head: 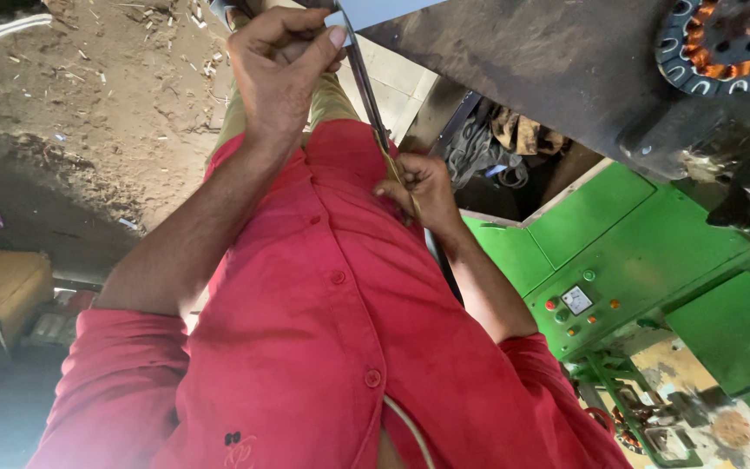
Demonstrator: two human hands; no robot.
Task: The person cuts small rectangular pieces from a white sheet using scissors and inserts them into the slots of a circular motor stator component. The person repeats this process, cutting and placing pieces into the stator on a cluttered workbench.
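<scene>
Hands both closed on one long metal bar [366,87]: left hand [281,65] at its upper end, right hand [423,187] lower, against red shirt [323,304]. Bar stands steep beside green machine [644,252]; progress cannot be judged

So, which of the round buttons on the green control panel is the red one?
The red button is the one just left of the small square meter on the green control panel. The other buttons around the meter are green or orange.
</scene>
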